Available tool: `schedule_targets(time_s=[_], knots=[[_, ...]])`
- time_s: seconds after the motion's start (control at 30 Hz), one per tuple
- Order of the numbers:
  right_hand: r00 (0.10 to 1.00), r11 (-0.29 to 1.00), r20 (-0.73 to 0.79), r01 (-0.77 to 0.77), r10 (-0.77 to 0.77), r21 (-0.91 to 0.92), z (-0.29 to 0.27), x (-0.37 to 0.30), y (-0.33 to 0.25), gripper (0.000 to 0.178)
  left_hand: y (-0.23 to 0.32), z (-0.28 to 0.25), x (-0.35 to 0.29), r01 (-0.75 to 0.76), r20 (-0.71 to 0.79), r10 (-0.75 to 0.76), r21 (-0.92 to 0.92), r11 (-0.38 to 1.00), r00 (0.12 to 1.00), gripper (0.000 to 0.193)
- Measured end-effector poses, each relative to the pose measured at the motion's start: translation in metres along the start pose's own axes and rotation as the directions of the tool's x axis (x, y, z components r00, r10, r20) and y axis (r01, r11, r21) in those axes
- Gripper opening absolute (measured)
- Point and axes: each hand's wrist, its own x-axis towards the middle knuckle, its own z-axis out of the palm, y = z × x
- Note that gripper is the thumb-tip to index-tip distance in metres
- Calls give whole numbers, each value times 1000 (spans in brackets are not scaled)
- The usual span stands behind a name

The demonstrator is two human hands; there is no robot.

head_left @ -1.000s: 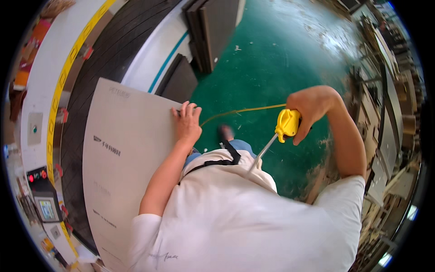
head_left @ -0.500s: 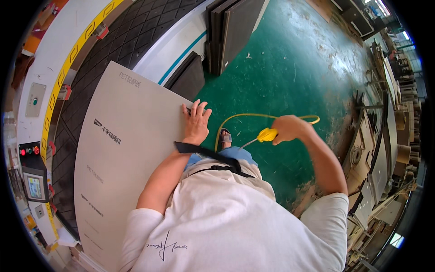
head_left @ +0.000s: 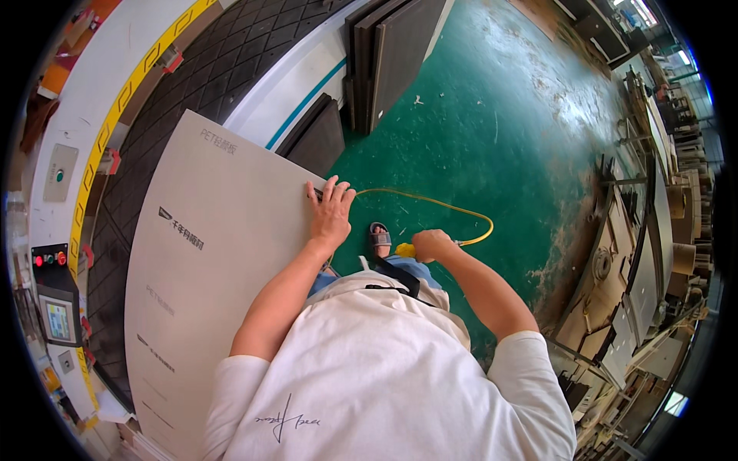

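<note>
My left hand (head_left: 330, 219) lies at the right edge of a large pale grey board (head_left: 223, 230), fingers stretched out over the corner. A small dark patch shows by its fingertips; I cannot make out what it is. My right hand (head_left: 434, 246) is wrapped round a yellow air blow gun (head_left: 405, 250), held low in front of my waist. The nozzle is hidden against my clothes. From the gun a thin yellow air hose (head_left: 438, 205) loops forward and then left toward the board's edge.
A machine with a black ridged belt (head_left: 184, 107) and a control panel (head_left: 58, 315) stands left. Dark panels (head_left: 392, 61) lean upright ahead beside a white frame (head_left: 288, 84). Racks of board offcuts (head_left: 607, 269) line the right. The floor (head_left: 492, 138) is green.
My right hand has brought the blow gun left and down, closer to my waist. The hose loop has shifted and the black strap swung back toward my body. My left hand stays at the board.
</note>
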Motion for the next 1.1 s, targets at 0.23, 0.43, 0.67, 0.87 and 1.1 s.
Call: schedule_targets(time_s=[0.23,0.43,0.67,0.87,1.1], knots=[[989,991,-73,-131,131,4,61,20,24,27,1,-5,1,4,46,-5,23,1000,999,46],[917,919,-248,-228,314,322,87,17,17,25,0,-4,1,1,52,-3,34,999,999,46],[913,857,80,-403,399,320,97,18,25,32,-2,0,1,-10,8,10,17,1000,1000,41],[875,828,203,-483,440,286,107,20,58,38,0,-2,1,-8,20,8,3,1000,1000,43],[900,857,113,-436,422,276,118,23,57,33,0,-3,2,-17,14,17,0,1000,1000,47]])
